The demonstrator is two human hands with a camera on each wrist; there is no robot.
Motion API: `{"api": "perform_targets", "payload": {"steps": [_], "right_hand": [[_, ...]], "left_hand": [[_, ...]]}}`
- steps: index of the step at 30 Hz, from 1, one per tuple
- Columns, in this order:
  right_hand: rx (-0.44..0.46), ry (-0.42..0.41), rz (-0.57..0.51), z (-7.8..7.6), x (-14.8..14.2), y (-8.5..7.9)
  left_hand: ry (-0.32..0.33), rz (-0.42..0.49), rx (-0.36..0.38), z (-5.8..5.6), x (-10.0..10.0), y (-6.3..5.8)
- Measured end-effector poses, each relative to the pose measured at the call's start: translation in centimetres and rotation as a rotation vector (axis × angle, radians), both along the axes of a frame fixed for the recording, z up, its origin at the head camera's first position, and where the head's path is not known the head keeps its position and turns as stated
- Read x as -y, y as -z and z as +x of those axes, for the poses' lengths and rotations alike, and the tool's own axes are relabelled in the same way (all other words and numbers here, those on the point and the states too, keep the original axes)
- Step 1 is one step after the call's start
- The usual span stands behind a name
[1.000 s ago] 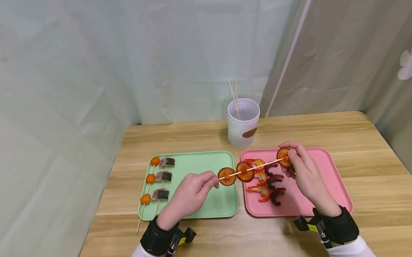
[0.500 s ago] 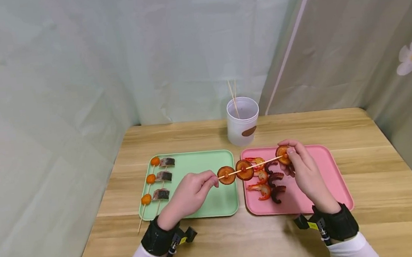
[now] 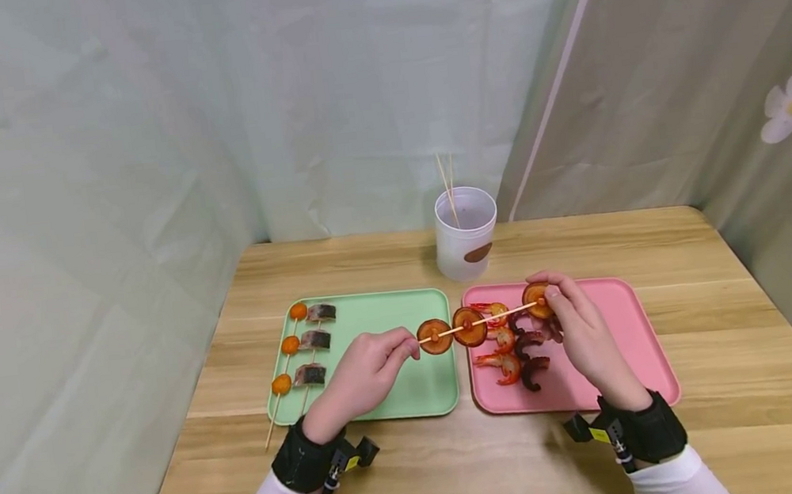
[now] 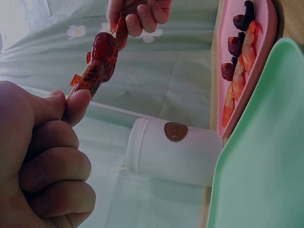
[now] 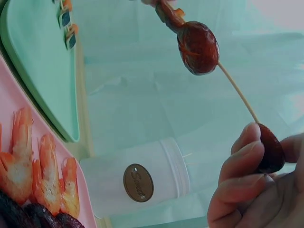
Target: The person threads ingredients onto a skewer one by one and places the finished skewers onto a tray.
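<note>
Held up over the trays is a thin wooden skewer (image 3: 499,316) with brown mushroom caps on it. My left hand (image 3: 371,365) pinches its left end between thumb and fingers, right beside the first mushroom (image 3: 432,328). A second mushroom (image 3: 467,318) sits close to the first. Farther along, my right hand (image 3: 591,343) grips a third mushroom (image 3: 534,292) at the skewer's right end. Bare stick shows between the second and third, also in the right wrist view, where the fingers curl round the third mushroom (image 5: 270,151). The skewer's right tip is hidden at that mushroom.
On the green tray (image 3: 396,394) lie skewered orange balls (image 3: 291,344) and dark-skinned fish pieces (image 3: 315,339). The pink tray (image 3: 636,327) bears shrimp (image 3: 506,367) and dark curled pieces (image 3: 533,369). A white cup (image 3: 466,252) with thin sticks (image 3: 445,175) stands behind.
My right hand has shifted slightly left with the third mushroom, shortening the bare stretch of skewer. My left hand has stayed nearly still.
</note>
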State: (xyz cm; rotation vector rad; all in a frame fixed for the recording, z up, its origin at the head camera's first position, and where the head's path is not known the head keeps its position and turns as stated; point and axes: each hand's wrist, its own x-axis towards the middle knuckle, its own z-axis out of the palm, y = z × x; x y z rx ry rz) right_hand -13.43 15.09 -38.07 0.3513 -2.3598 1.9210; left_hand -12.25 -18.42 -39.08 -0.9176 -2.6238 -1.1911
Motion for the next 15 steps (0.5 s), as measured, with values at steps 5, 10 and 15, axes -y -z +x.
{"api": "perform_targets", "payload": {"steps": [5, 10, 15], "right_hand": [[-0.054, -0.104, -0.083, 0.2, 0.3, 0.1], [-0.096, -0.282, -0.104, 0.4, 0.7, 0.4], [-0.096, -0.342, -0.025, 0.7, 1.2, 0.8]], "left_hand": [[-0.013, 0.030, -0.009, 0.0, 0.1, 0.1], [0.006, 0.061, -0.032, 0.1, 0.0, 0.3], [0.024, 0.074, -0.053, 0.2, 0.0, 0.4]]}}
